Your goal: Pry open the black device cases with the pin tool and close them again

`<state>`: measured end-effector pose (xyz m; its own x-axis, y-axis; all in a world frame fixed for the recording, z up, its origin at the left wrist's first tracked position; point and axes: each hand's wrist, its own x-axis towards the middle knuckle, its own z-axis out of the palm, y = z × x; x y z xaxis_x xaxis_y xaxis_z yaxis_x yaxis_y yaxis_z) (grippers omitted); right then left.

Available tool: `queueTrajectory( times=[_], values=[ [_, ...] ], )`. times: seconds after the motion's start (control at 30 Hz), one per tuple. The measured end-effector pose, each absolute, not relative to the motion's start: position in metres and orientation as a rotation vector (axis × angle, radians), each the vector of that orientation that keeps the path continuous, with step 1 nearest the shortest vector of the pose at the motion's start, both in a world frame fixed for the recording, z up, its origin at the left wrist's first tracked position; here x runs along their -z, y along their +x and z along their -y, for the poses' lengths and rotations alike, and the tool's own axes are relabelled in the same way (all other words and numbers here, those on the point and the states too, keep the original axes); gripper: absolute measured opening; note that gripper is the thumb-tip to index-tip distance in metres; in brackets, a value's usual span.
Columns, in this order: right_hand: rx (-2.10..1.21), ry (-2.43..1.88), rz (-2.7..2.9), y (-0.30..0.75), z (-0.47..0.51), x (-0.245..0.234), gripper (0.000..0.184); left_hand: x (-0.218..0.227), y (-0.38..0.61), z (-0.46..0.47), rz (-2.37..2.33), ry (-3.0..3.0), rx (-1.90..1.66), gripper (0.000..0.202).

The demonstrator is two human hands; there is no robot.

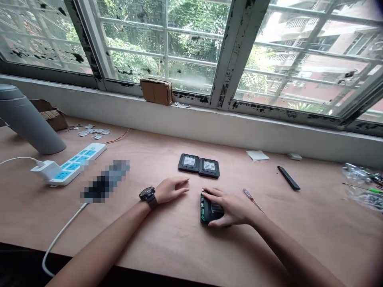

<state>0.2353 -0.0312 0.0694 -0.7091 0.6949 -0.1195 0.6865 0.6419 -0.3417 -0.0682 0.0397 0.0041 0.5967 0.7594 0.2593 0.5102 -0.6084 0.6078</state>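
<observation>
The small black rectangular module with a green circuit board along its left edge (pixel 207 211) lies on the pale plywood bench (pixel 179 247), near its front edge and just right of centre. Its long axis runs from 12 to 6 o'clock. The right hand (pixel 231 207) comes in from 4 o'clock and lies draped over it. The fingers are slightly spread and curled over the far end, and the thumb is tucked against the near side, so only the ribbed black top and the green edge show.

The left hand (pixel 172 189) rests flat on the wood at about 10 o'clock from the module, close but not touching. Its fingers are straight, pressed together and point toward the module. A black wristwatch (pixel 148 195) sits on that wrist.

At 12 o'clock, a little apart, two matte black square covers with white labels (pixel 199 164) lie side by side, touching. At 2 o'clock, just beside the right hand, lies a slim screwdriver with a red handle (pixel 253 199), and farther out a flat black bar (pixel 289 177). Well apart at 10 o'clock sits a white power strip with blue sockets (pixel 74 163), with a white plug in it.
</observation>
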Motion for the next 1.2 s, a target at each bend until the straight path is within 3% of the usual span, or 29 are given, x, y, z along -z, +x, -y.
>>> queueTrajectory(
  times=[0.53, 0.93, 1.2],
  values=[
    [-0.626, -1.152, 2.816, 0.225, 0.034, -0.068, 0.1, 0.001, -0.068, -0.038, -0.978, 2.416, -0.684, 0.041],
    [-0.434, -1.204, 2.834, 0.218, 0.039, -0.077, 0.092, 0.001, -0.067, -0.037, -0.976, 2.405, -0.703, 0.041],
    [-0.454, -1.204, 2.764, 0.241, 0.043, -0.066, 0.106, -0.006, -0.068, -0.037, -0.988, 2.465, -0.66, 0.038]
  ],
)
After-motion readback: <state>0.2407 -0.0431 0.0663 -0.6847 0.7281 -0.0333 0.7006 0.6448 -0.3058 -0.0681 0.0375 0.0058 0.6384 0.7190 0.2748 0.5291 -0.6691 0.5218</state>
